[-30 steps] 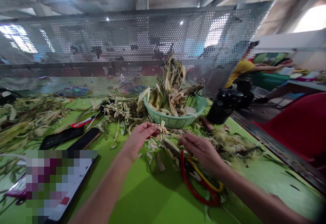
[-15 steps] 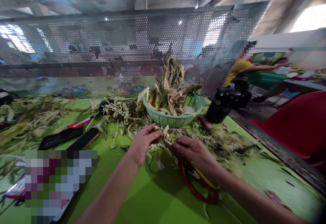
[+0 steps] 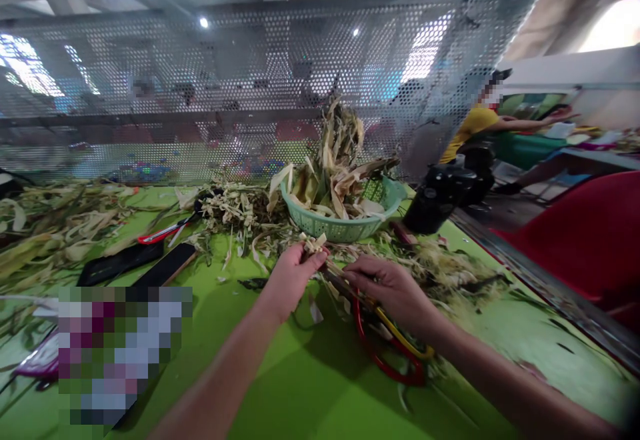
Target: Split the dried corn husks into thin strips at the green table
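Observation:
My left hand (image 3: 291, 279) pinches a small pale flower-like piece of dried corn husk (image 3: 314, 244) between thumb and fingers. Close to its right, my right hand (image 3: 393, 291) has its fingertips closed on a thin husk strip (image 3: 336, 269) that runs toward the piece. Under the right hand, a pair of scissors (image 3: 369, 352) with red and yellow handles lies on the green table, its blades partly hidden. Just beyond both hands stands a green plastic basket (image 3: 334, 228), holding upright dried corn husks (image 3: 340, 160).
Husk pieces (image 3: 65, 227) cover the table's left side, with a red cutter (image 3: 161, 235) and black phone-like slabs (image 3: 163, 272) nearby. Corn silk (image 3: 450, 263) and a black bottle (image 3: 436, 200) lie right. Behind is a perforated metal screen (image 3: 240, 60); a person in yellow (image 3: 473, 125) sits beyond.
My left hand has moved slightly up and right with the husk piece, which now shows more clearly above the thumb. The right hand stays nearly in place. The view has shifted a little.

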`<act>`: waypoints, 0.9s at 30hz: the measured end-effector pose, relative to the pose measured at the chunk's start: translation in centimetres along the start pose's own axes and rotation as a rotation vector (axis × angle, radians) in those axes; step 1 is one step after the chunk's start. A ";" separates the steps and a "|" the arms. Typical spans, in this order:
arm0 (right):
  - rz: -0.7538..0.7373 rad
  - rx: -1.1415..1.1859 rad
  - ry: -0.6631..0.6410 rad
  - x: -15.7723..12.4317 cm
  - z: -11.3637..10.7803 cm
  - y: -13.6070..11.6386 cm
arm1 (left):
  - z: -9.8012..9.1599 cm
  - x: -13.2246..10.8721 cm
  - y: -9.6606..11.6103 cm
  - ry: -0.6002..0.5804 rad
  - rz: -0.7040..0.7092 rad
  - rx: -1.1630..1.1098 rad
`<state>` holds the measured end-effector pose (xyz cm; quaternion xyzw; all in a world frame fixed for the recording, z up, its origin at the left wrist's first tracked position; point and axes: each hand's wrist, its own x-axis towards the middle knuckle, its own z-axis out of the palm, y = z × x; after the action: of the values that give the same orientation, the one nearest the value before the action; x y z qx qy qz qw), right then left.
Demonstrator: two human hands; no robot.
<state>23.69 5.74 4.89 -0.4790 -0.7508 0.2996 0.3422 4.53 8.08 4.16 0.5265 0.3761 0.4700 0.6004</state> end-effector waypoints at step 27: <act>-0.256 -0.235 0.222 -0.5 -0.5 -0.5 | -1.3 1.0 -0.5 0.042 -0.068 -0.115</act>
<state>23.96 5.19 5.49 -0.4461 -0.7931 0.1096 0.3999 3.67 9.35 3.53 0.4683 0.3786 0.4811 0.6371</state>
